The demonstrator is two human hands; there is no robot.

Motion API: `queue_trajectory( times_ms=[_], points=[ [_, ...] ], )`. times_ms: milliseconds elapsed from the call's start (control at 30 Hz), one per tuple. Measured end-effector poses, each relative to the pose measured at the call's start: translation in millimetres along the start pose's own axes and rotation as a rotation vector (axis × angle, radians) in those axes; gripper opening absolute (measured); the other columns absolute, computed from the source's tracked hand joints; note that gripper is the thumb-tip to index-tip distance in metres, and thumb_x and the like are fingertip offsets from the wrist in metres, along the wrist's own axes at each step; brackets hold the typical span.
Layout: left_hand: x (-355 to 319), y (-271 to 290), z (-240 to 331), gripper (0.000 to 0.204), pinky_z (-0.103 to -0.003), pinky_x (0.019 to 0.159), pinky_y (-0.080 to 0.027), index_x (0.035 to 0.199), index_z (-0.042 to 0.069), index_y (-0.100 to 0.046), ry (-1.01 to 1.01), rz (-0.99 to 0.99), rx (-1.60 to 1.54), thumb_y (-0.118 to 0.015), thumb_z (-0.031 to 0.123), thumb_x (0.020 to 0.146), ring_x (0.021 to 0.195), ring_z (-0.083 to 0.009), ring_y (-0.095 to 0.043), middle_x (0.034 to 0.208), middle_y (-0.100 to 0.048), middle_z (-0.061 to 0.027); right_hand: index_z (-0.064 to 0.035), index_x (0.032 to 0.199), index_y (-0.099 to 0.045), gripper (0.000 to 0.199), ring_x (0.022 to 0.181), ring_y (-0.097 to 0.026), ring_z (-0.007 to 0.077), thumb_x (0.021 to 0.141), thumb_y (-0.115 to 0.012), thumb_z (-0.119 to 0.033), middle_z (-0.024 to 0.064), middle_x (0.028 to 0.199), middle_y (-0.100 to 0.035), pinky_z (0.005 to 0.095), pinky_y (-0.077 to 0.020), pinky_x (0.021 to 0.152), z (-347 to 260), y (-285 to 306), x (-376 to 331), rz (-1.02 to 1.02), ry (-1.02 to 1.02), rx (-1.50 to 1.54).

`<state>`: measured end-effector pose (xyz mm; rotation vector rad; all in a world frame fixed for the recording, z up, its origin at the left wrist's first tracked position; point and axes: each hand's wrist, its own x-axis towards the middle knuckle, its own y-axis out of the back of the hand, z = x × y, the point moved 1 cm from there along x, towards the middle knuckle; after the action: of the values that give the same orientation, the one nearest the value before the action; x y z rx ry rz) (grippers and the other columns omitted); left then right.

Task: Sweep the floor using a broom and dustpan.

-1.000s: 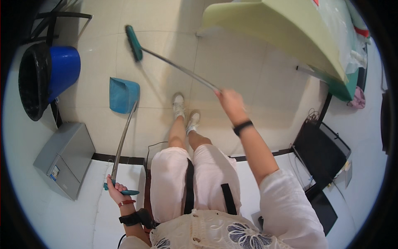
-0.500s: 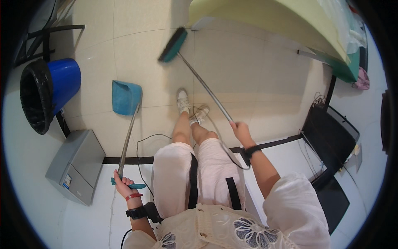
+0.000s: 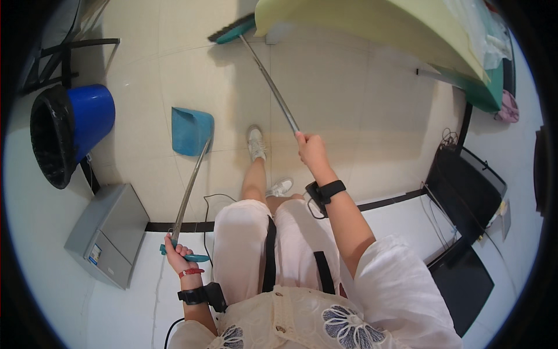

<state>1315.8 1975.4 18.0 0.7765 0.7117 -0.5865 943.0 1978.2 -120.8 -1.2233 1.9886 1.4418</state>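
My left hand (image 3: 181, 255) is closed round the teal grip of a long-handled dustpan (image 3: 190, 132). Its blue pan is out over the tiled floor, left of my feet, with the metal handle slanting back to me. In my right hand (image 3: 314, 152) I grip the metal pole of a broom (image 3: 231, 32), my arm stretched forward. The teal broom head with dark bristles is at the far side, beside the rounded corner of a pale yellow-green table, which seems to cover its right end. Whether the bristles touch the floor I cannot tell.
A blue bin (image 3: 93, 119) with a black liner stands at the left, near a grey cabinet (image 3: 107, 232). The yellow-green table (image 3: 372, 23) overhangs the far right. Dark flat panels (image 3: 462, 189) and cables are at the right. A thin cable runs near my legs.
My right hand has moved forward and left, carrying the broom head farther away, and the head has turned. The dustpan has shifted slightly to the right. One foot has stepped back.
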Motion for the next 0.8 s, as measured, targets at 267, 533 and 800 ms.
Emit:
queue_trajectory(
  times_ms=[267,533,800],
  points=[
    [-7.9,-6.5,-0.7,0.024,-0.017,0.035,-0.023,0.092,0.014,-0.052,-0.071,-0.039,0.057,-0.053,0.033,0.079,0.038,-0.0018,-0.027,0.048,-0.028,0.0075,0.0045,0.069,-0.057,0.04,0.067,-0.054,0.0393,0.079,-0.048,-0.033,0.0255,0.065,-0.053,0.0442,-0.042,0.059,107.6,31.0,-80.4,-0.076,-0.044,-0.279],
    [6.5,-2.9,-5.3,0.023,-0.016,0.035,-0.025,0.094,0.016,-0.052,-0.077,-0.054,0.086,-0.054,0.033,0.078,0.039,-0.0018,-0.028,0.05,-0.031,0.0078,0.0008,0.07,-0.055,0.033,0.058,-0.054,0.0374,0.081,-0.047,-0.03,0.0209,0.058,-0.054,0.0445,-0.0435,0.055,77.0,62.7,-108.5,-0.058,0.155,-0.447],
    [15.4,10.5,-4.6,0.016,-0.014,0.036,-0.03,0.086,0.014,-0.048,0.023,-0.046,-0.249,-0.052,0.028,0.08,0.04,-0.001,-0.03,0.05,-0.03,0.0085,-0.007,0.071,-0.058,0.013,0.069,-0.059,0.0255,0.074,-0.049,-0.016,0.0113,0.073,-0.06,0.0347,-0.047,0.059,-10.6,27.7,-31.0,-0.091,0.65,-0.572]
  ],
)
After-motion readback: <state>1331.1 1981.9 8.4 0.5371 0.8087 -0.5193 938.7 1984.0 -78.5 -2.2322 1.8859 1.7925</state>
